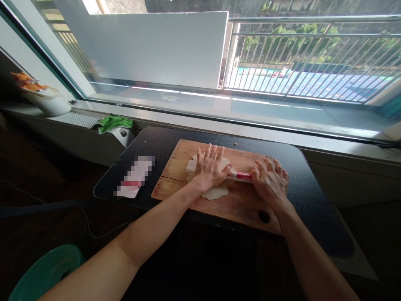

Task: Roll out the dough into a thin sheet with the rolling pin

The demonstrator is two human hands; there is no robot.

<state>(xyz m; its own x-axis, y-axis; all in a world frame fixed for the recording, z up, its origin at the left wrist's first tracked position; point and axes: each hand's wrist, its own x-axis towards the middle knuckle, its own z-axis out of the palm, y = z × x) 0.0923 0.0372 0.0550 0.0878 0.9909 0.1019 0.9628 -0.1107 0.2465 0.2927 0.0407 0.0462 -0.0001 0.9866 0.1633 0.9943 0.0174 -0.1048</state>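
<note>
A slim white tube with a red label (244,176) lies across a thin, ragged-edged sheet of pale dough (216,192). The dough is on a wooden cutting board (175,161). My left hand (210,169) rests flat over the tube and dough, its fingers spread and pointing away from me. Over the tube's right end lies my right hand (270,177), palm down, fingers stretched forward and apart. Only the printed middle part of the tube shows between the hands; both its ends are hidden under them.
The board lies on a black table (300,184) below a large window. A blurred pink-and-white item (134,177) is at the table's left. A green cloth (115,123) and a white bucket (50,101) are on the ledge. A green basin (46,271) stands low at left.
</note>
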